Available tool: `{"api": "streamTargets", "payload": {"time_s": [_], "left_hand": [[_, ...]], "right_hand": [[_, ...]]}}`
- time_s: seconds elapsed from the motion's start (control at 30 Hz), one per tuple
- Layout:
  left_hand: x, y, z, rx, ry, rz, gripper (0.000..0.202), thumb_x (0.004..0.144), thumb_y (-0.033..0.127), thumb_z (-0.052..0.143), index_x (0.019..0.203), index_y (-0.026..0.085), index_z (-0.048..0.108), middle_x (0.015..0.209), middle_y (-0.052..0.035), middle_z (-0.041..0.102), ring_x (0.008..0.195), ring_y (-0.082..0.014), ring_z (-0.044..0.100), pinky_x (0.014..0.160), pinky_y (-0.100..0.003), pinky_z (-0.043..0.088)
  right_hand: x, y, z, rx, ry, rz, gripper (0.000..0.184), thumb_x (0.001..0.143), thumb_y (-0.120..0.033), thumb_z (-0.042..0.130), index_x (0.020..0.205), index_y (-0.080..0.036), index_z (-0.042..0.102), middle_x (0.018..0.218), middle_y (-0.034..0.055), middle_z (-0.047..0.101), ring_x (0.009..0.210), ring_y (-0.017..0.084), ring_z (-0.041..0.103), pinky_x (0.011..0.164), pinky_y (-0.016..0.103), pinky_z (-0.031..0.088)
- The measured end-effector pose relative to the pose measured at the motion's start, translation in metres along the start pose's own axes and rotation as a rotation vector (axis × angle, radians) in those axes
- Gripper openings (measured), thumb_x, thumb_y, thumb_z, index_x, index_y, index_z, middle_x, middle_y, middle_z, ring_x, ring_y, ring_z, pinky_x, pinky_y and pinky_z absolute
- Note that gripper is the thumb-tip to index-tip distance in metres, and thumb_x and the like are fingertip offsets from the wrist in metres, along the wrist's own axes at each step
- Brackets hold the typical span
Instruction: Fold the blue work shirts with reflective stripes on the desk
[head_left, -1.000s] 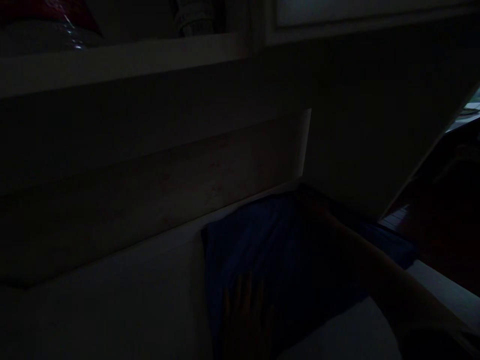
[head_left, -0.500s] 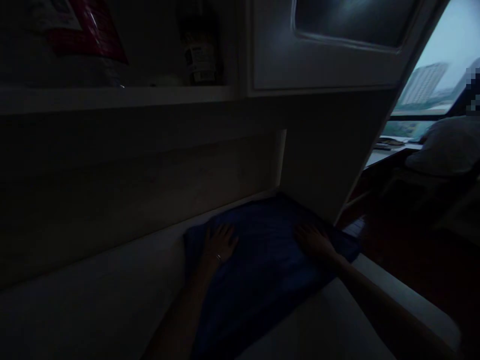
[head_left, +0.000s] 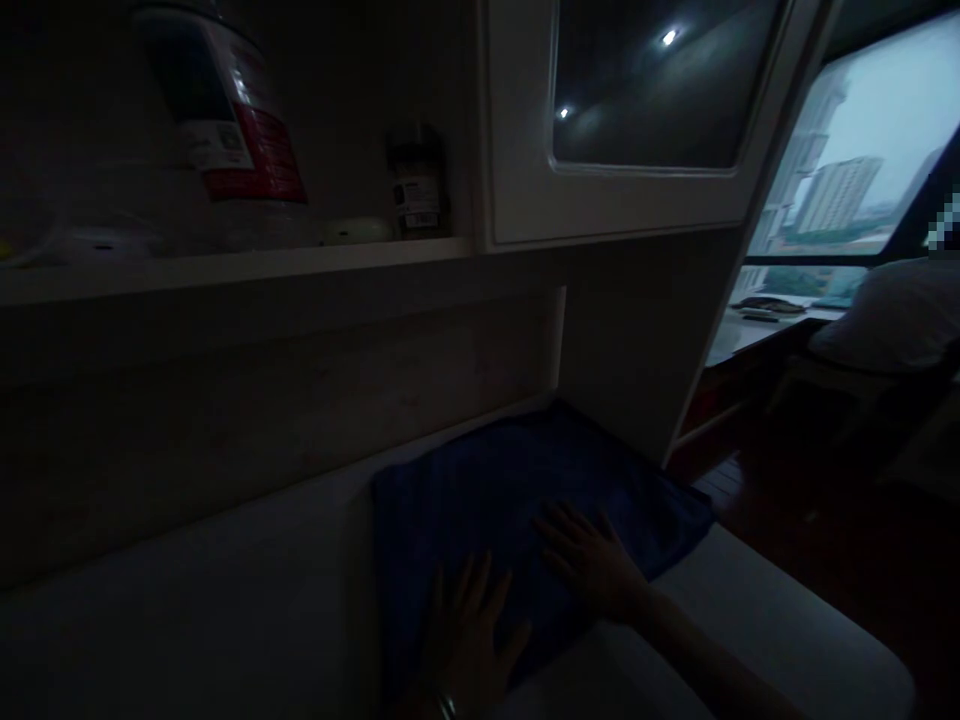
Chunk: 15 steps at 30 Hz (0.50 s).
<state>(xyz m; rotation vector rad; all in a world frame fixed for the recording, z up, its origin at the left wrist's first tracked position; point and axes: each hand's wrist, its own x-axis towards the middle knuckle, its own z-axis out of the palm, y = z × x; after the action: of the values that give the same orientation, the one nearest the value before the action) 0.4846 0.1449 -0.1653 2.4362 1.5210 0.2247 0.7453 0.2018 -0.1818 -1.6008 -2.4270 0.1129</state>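
1. Head view, dim light: one blue cloth (head_left: 472, 475), laid out on the white bench (head_left: 787, 605) toward its far right, its far edge along the back panel (head_left: 405, 390) and its right part along the side panel (head_left: 630, 340). Surface mostly flat; fine detail lost in the dark.
2. Left hand (head_left: 472, 625): over the near left part of the cloth, palm down, fingers extended and spread, grasping nothing. Firmness of contact cannot be told. Bracelet (head_left: 447, 706) at the wrist.
3. Right hand (head_left: 589, 560): over the near middle of the cloth, right of the left hand and well apart from its fingertips; palm down, fingers stretched out and parted, grasping nothing. Pressure likewise cannot be told.
4. Shelf (head_left: 247, 272), above the bench at left: one red-and-white package (head_left: 259, 150); one dark jar (head_left: 418, 190) with a pale label, near the right end; one low pale object (head_left: 356, 231) between them.
5. Cabinet door (head_left: 622, 205), right of the shelf: white frame, dark pane with two bright reflections.
6. Far right: window (head_left: 847, 185) with tall buildings outside; person (head_left: 892, 315) in pale clothing, partly in frame; dark reddish floor (head_left: 795, 520).
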Motion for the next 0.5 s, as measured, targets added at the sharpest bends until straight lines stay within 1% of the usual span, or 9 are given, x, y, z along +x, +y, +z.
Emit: {"api": "streamTargets", "payload": {"time_s": [0.07,0.1,0.17,0.23,0.3,0.33,0.4,0.47,0.5], "left_hand": [[-0.017,0.008,0.014,-0.01,-0.002,0.001,0.064,0.091,0.068,0.026,0.15,0.043,0.025,0.162,-0.0005,0.017,0.149,-0.0327,0.016,0.116,-0.071,0.006],[-0.022,0.011,0.017,-0.008,0.014,-0.001,0.065,0.091,0.069,0.027,0.15,0.042,0.026,0.162,-0.0009,0.018,0.149,-0.0327,0.016,0.117,-0.071,0.004],[-0.028,0.017,0.017,0.001,0.049,-0.023,0.065,0.091,0.069,0.026,0.149,0.04,0.03,0.161,-0.002,0.022,0.149,-0.0323,0.017,0.117,-0.071,0.005],[-0.037,0.024,0.011,0.008,0.065,-0.054,0.066,0.091,0.069,0.026,0.148,0.037,0.035,0.159,-0.0038,0.028,0.148,-0.0318,0.022,0.117,-0.069,0.01],[-0.058,0.027,0.008,0.012,0.075,-0.06,0.065,0.092,0.067,0.026,0.148,0.035,0.036,0.158,-0.0038,0.031,0.146,-0.0299,0.027,0.118,-0.065,0.018],[-0.073,0.026,0.008,0.017,0.081,-0.053,0.062,0.093,0.064,0.027,0.148,0.035,0.035,0.158,-0.0028,0.031,0.146,-0.0286,0.029,0.118,-0.063,0.022],[-0.112,0.017,0.016,0.043,0.099,-0.054,0.057,0.095,0.058,0.031,0.149,0.037,0.032,0.157,-0.0006,0.031,0.144,-0.0263,0.034,0.117,-0.058,0.029],[-0.158,-0.002,0.03,0.098,0.111,-0.111,0.053,0.095,0.05,0.038,0.147,0.037,0.035,0.154,0.0001,0.035,0.14,-0.0263,0.04,0.114,-0.057,0.037],[-0.181,-0.015,0.038,0.14,0.119,-0.171,0.051,0.094,0.045,0.042,0.145,0.037,0.039,0.152,-0.0005,0.04,0.137,-0.027,0.044,0.112,-0.057,0.039]], "right_hand": [[-0.011,-0.004,0.011,0.032,-0.059,-0.026,0.053,0.099,-0.06,0.023,0.15,-0.047,0.023,0.161,-0.0018,0.019,0.148,0.03,0.016,0.113,0.071,0.004],[-0.013,-0.004,0.013,0.031,-0.066,-0.029,0.054,0.099,-0.06,0.024,0.15,-0.046,0.024,0.161,-0.0009,0.019,0.148,0.03,0.017,0.113,0.071,0.006],[-0.014,-0.004,0.012,0.007,-0.052,-0.038,0.054,0.099,-0.059,0.029,0.15,-0.043,0.028,0.161,0.0005,0.022,0.147,0.03,0.019,0.113,0.07,0.009],[-0.016,-0.009,0.006,-0.027,0.002,-0.025,0.051,0.1,-0.053,0.033,0.149,-0.039,0.034,0.159,0.0021,0.028,0.146,0.03,0.024,0.113,0.07,0.012],[-0.028,-0.021,0.002,-0.042,0.113,0.011,0.048,0.101,-0.044,0.034,0.148,-0.032,0.04,0.155,0.0045,0.036,0.143,0.029,0.031,0.115,0.068,0.015],[-0.039,-0.03,0.003,-0.032,0.189,0.032,0.047,0.102,-0.041,0.033,0.146,-0.028,0.042,0.152,0.0061,0.042,0.141,0.027,0.036,0.116,0.065,0.018],[-0.071,-0.052,0.013,0.021,0.341,0.061,0.046,0.102,-0.039,0.032,0.142,-0.022,0.048,0.144,0.0093,0.052,0.134,0.024,0.046,0.115,0.057,0.03],[-0.109,-0.078,0.033,0.081,0.429,0.059,0.043,0.101,-0.039,0.035,0.136,-0.021,0.054,0.136,0.0102,0.059,0.125,0.022,0.055,0.107,0.044,0.045],[-0.127,-0.091,0.045,0.101,0.442,0.033,0.041,0.101,-0.037,0.037,0.133,-0.022,0.057,0.133,0.0097,0.061,0.121,0.02,0.058,0.101,0.038,0.051]]}}
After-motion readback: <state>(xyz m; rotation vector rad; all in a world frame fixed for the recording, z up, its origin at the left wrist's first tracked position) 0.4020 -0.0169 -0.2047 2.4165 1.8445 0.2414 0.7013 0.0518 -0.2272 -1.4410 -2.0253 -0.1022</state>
